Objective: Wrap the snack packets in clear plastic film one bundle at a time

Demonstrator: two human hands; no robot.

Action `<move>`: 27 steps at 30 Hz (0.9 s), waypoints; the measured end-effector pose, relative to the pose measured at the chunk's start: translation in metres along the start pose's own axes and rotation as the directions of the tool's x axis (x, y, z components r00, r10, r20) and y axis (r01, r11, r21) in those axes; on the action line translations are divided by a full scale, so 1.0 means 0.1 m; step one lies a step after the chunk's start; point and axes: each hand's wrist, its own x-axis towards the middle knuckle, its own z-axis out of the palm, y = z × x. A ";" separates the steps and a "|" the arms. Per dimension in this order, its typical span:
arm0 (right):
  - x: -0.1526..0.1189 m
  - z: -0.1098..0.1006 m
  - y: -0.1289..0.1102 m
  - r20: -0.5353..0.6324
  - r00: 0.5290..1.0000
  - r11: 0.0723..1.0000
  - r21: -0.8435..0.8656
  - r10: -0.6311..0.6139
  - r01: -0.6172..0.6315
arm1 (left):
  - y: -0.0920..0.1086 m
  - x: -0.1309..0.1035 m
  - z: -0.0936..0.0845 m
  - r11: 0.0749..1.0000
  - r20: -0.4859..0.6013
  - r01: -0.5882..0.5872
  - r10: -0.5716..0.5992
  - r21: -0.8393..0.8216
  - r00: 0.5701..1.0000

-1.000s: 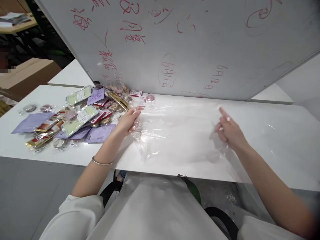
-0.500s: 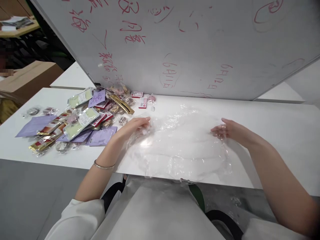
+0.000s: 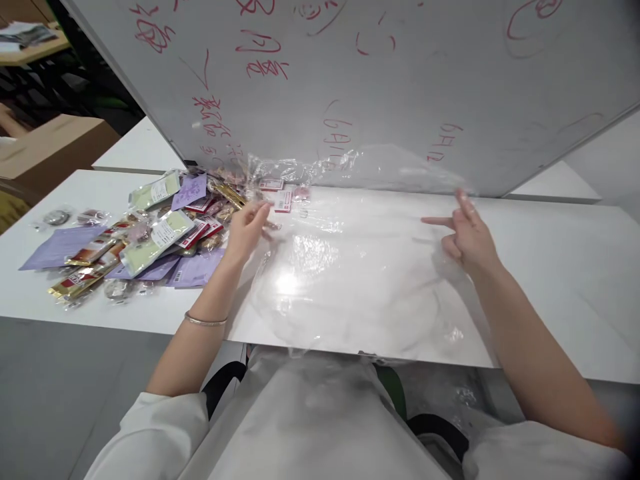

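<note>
A large clear plastic bag (image 3: pixel 345 267) is spread over the white table in front of me, its far edge lifted up before the whiteboard. My left hand (image 3: pixel 247 230) pinches the bag's left side with thumb and fingers, just right of a pile of packets. At the bag's right side is my right hand (image 3: pixel 470 240), with one finger stretched leftward, others pointing up and one curled. Its fingertips are at the film; whether they grip it is hard to see.
Green sachets (image 3: pixel 157 243), purple packets (image 3: pixel 63 247), gold-wrapped sticks (image 3: pixel 85 277) and small wrapped pieces lie heaped on the left. Red-and-white packets (image 3: pixel 283 201) sit near the whiteboard (image 3: pixel 390 100), which stands along the table's back. A cardboard box (image 3: pixel 55 150) is at far left, near another person's arm (image 3: pixel 11 121).
The bag's far edge has risen and billowed away from me toward the whiteboard. My left hand has shifted left, and my right hand has risen slightly with its fingers spread differently.
</note>
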 end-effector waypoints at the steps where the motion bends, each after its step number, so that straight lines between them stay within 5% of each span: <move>1: 0.03 0.01 0.05 0.003 1.000 0.999 -0.042 0.021 -0.021 | -0.06 0.03 0.03 0.991 0.004 0.105 -0.106 0.085 0.994; 4: 0.09 0.07 0.19 -0.123 0.992 0.947 -0.321 -0.015 -0.026 | -0.19 0.06 0.08 0.947 -0.064 0.177 -0.166 0.269 0.984; 6: 0.07 0.10 0.21 -0.236 0.953 0.805 -0.594 -0.190 0.013 | -0.17 0.00 0.07 0.935 -0.080 0.072 -0.046 0.347 0.996; 8: -0.03 0.16 0.16 -0.206 0.891 0.631 -0.768 -0.405 0.109 | -0.04 -0.13 0.01 0.906 -0.047 -0.058 0.085 0.420 0.995; 12: -0.40 0.48 0.04 0.284 0.783 0.422 -0.715 -0.554 0.558 | 0.30 -0.51 -0.25 0.709 0.052 -0.190 0.212 0.680 0.976; 15: -0.63 0.83 0.10 0.594 0.668 0.336 -0.581 -0.448 0.741 | 0.38 -0.77 -0.57 0.418 0.065 -0.087 0.067 0.904 0.996; 18: -0.70 1.04 0.22 0.639 0.685 0.334 -0.598 -0.350 0.728 | 0.24 -0.94 -0.87 0.189 0.048 -0.024 -0.123 0.982 0.991; 21: -0.69 1.08 0.27 0.626 0.704 0.335 -0.620 -0.335 0.710 | 0.04 -0.97 -1.01 0.115 0.039 -0.012 -0.234 0.993 0.971; 27: -0.66 1.05 0.27 0.618 0.708 0.348 -0.617 -0.341 0.706 | -0.08 -0.91 -0.92 0.042 0.042 -0.037 -0.131 0.998 0.991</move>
